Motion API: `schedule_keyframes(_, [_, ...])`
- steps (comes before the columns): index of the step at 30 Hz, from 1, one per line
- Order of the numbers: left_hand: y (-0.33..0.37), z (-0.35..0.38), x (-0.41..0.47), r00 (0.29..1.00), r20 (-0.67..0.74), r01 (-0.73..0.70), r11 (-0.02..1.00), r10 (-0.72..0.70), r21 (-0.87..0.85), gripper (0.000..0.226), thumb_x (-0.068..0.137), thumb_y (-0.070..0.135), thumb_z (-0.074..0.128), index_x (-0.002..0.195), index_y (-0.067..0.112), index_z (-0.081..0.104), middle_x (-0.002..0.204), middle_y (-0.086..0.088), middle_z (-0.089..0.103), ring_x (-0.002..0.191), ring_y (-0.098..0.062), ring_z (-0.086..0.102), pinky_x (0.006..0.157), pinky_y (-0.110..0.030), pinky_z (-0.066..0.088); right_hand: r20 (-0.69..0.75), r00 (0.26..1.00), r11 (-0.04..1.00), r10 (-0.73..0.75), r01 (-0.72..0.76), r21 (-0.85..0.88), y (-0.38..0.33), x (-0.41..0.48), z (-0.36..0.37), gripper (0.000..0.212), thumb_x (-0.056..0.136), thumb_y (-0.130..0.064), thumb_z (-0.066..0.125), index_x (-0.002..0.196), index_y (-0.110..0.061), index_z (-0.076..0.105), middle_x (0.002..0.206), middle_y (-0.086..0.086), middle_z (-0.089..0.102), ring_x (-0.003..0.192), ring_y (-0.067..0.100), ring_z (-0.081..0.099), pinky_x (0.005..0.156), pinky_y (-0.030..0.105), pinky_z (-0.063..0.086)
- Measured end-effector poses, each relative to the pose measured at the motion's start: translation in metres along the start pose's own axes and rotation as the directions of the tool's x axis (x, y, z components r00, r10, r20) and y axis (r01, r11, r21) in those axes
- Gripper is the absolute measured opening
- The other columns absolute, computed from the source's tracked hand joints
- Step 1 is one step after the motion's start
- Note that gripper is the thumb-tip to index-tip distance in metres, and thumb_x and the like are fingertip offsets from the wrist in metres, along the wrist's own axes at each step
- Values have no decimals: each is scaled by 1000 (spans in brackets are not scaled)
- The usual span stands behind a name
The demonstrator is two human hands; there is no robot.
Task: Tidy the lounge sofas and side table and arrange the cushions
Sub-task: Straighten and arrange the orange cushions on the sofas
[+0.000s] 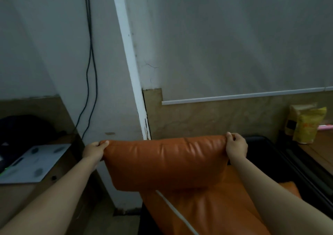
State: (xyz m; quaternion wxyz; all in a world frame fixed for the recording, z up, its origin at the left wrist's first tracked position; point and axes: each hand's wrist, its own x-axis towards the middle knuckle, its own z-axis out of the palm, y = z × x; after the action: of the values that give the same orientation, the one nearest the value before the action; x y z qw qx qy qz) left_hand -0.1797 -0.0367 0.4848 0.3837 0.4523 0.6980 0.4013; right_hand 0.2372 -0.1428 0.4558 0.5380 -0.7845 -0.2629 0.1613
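Observation:
An orange leather cushion stands upright over the orange sofa seat, held by its two top corners. My left hand pinches the top left corner. My right hand pinches the top right corner. The cushion's lower edge touches the seat. A white cord lies across the seat below the cushion.
A wooden side table at the right carries yellow packets. The black sofa arm runs beside it. At the left a white scale and a dark bag sit on another wooden surface. Black cables hang down the wall.

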Motion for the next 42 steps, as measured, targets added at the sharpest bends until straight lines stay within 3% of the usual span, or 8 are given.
schedule_keyframes(5, [-42,9,15,991,101,81,995,-86,53,38,97,17,57,129,-3,56,124,-22,60,110,-40,57,90,-43,49,-52,993,994,106,-108,-27,17,-11,15,32,102,-27,45,114,-3,63,116,21,63,111,39,55,85,36,41])
schedule_keyframes(9, [-39,13,29,991,131,-70,949,31,306,38,96,26,58,123,-1,60,124,-19,61,113,-37,57,99,-44,46,-77,989,991,126,-129,-38,17,-8,27,33,103,-28,44,115,-4,63,117,20,62,110,38,55,85,36,40])
schedule_keyframes(16, [-18,42,53,930,329,-356,634,166,686,33,94,49,52,112,24,62,126,-1,62,121,-27,52,105,-38,37,-126,971,979,203,-206,-9,14,6,51,34,102,-31,44,107,-4,64,110,20,63,103,39,56,88,41,43])
schedule_keyframes(23, [2,73,54,917,353,-394,297,184,870,47,92,66,35,102,32,66,122,-2,60,136,-25,32,115,-53,-2,-121,973,980,195,-197,-1,20,19,60,35,101,-35,46,92,-5,63,91,14,62,91,35,59,76,37,43])
schedule_keyframes(28, [18,122,46,796,587,-595,374,149,711,50,86,73,41,109,33,62,123,2,61,128,-21,44,113,-48,15,-79,992,989,102,-110,-96,16,23,57,27,99,-28,52,114,-7,60,111,13,62,109,33,57,86,36,42])
schedule_keyframes(32, [24,152,33,614,788,-600,625,-40,500,84,68,81,57,133,28,50,137,0,52,123,-18,50,105,-36,40,84,931,828,-356,356,-434,19,19,62,45,88,-30,67,127,-11,53,126,9,56,123,29,49,103,41,37])
schedule_keyframes(37, [34,167,28,517,822,-632,540,-240,556,107,64,69,73,150,29,22,151,1,34,132,-22,43,110,-38,37,305,731,540,-610,666,-515,35,-16,86,40,90,-44,50,116,-17,62,125,3,61,125,22,50,115,37,19])
schedule_keyframes(42, [26,179,22,499,832,-684,480,-241,550,130,41,74,80,149,37,18,150,3,36,131,-23,43,109,-43,39,425,722,486,-546,686,-542,42,-31,98,53,93,-53,28,117,-22,64,127,-2,62,132,17,44,115,34,7])
